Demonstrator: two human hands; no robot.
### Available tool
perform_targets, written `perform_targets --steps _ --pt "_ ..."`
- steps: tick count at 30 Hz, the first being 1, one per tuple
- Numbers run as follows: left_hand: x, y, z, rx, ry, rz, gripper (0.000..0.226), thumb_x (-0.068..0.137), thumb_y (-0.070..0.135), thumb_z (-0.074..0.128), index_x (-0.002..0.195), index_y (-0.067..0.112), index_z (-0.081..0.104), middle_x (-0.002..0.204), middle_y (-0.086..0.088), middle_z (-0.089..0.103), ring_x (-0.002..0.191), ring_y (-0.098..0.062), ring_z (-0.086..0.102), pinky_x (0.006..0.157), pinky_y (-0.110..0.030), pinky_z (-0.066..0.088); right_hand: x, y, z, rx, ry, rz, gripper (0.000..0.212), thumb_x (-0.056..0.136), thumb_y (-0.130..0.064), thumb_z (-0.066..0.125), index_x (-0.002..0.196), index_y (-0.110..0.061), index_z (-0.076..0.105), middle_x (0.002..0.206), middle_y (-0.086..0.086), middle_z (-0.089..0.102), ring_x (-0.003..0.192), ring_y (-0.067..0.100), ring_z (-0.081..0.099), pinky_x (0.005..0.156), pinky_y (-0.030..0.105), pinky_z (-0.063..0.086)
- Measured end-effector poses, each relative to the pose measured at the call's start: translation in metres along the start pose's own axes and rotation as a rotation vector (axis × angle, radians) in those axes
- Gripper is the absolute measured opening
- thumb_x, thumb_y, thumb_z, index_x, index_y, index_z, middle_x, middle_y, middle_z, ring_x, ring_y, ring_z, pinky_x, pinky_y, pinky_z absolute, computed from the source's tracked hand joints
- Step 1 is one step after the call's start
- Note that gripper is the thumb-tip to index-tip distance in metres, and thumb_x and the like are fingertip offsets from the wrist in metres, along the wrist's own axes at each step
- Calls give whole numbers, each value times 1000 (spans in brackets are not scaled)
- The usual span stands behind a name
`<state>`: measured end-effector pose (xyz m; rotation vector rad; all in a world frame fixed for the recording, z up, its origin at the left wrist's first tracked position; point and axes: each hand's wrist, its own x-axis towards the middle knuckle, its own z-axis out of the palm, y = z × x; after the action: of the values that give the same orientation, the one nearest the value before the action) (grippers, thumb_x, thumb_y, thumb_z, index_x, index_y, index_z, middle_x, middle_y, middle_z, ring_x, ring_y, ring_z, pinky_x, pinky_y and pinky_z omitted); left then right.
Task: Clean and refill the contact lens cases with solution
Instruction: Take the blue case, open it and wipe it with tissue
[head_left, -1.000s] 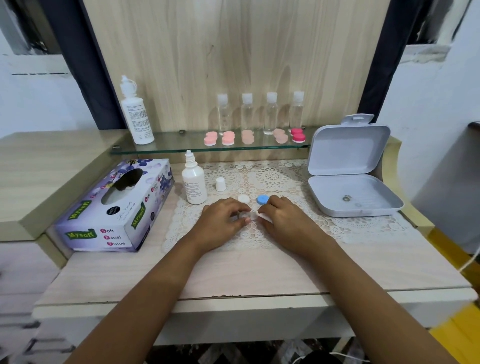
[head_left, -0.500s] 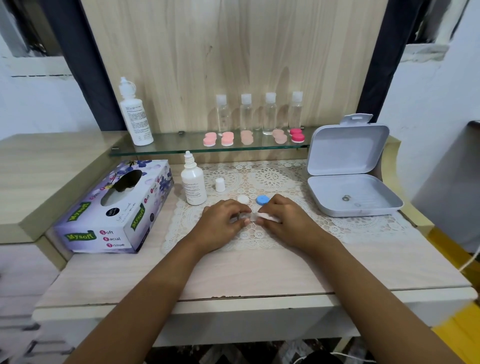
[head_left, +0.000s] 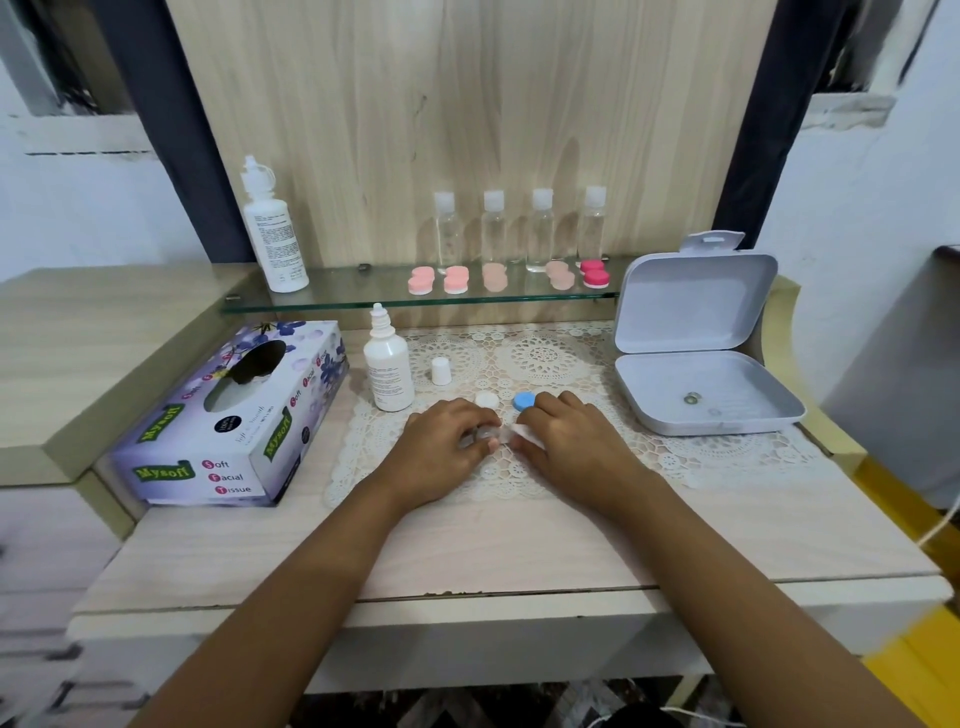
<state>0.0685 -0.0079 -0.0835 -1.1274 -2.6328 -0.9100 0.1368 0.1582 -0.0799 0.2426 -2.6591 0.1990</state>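
The left hand (head_left: 441, 449) is curling its fingers round one small clear lens case (head_left: 484, 432), holding it down on the lace mat (head_left: 545, 358), to the right of the dropper bottle (head_left: 388, 371) and nearer the person. The right hand (head_left: 571, 447) is pinching a white scrap of tissue (head_left: 525, 432) and pressing it against the right end of the case. Two loose round lids, a white lid (head_left: 487, 400) and a blue lid (head_left: 523, 401), are lying side by side just beyond the fingertips, also right of the dropper bottle.

The dropper bottle is standing upright with its nozzle bare, and its one small white cap (head_left: 441, 370) is standing just to its right. The print on its label is too small to read.

Left of the dropper bottle, one tissue box (head_left: 234, 415) is lying on the table (head_left: 519, 545), showing "Mysoft" on green banners and "Soft Facial Tissue" on its near end.

Behind and above the dropper bottle, a glass shelf (head_left: 353, 288) is carrying one tall white bottle (head_left: 272, 228) with unreadable fine print, four clear bottles (head_left: 493, 228) with white caps, and five closed shelf cases (head_left: 456, 279) in a row: two pink, two peach, one magenta.

Far right of the dropper bottle, one white hinged box (head_left: 691, 306) is sitting open, with a small ring-shaped thing (head_left: 692, 399) lying on its floor.
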Motion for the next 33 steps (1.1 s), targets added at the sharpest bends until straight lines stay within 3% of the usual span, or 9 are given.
perform_targets --steps 2,4,9,14,18,22,26,31,33 --pt "-1 0 0 -6 1 4 24 88 27 62 111 20 65 108 3 63 102 -17 52 91 -45 42 1 2 -1 5 -45 26 40 91 -45 39 99 -13 62 98 2 58 92 26 51 73 34 36" --pt "-1 0 0 -12 2 6 23 88 26 61 110 20 65 107 4 62 102 -16 52 91 -45 42 1 6 1 66 -75 50 33 93 -43 45 108 -17 59 106 -3 53 100 22 44 76 31 28" --pt "0 -1 1 -18 0 12 24 88 24 61 112 18 65 109 4 63 103 -15 53 92 -42 42 -3 11 4 243 -35 79 26 89 -43 55 101 -22 64 89 -12 40 87 15 40 73 33 31" --pt "0 -1 0 -23 7 15 25 88 22 62 112 16 66 110 3 63 104 -14 53 93 -38 42 -5 7 6 212 19 68 21 89 -36 58 98 -19 66 85 -9 41 86 23 46 70 32 31" --pt "-1 -1 0 -22 4 14 25 88 24 61 112 17 66 111 3 63 105 -15 52 93 -41 42 -4 2 5 113 38 73 25 90 -36 56 99 -15 64 94 3 55 90 27 49 71 33 32" --pt "-1 0 0 -9 -3 3 26 89 26 60 113 18 65 112 4 62 106 -15 51 94 -44 40 -3 1 2 38 27 60 28 91 -40 50 102 -18 62 100 -1 55 95 25 50 72 33 30" --pt "-2 0 0 -16 -2 9 24 89 25 61 112 19 65 109 5 62 103 -15 52 93 -45 41 -4 2 1 155 -33 120 23 91 -42 50 106 -25 56 99 -9 46 98 19 45 76 32 27" --pt "-3 -1 1 -35 8 4 24 89 23 61 112 18 67 110 3 64 103 -16 54 91 -40 42 -4 7 1 419 9 201 16 88 -35 55 101 -26 54 101 -9 55 96 15 50 84 36 38" --pt "-3 0 -1 -82 15 -10 25 90 23 60 113 17 67 108 1 65 102 -16 55 92 -37 44 -3 5 -3 584 56 260 5 90 -28 57 93 -27 53 92 -9 57 88 12 52 79 29 40"
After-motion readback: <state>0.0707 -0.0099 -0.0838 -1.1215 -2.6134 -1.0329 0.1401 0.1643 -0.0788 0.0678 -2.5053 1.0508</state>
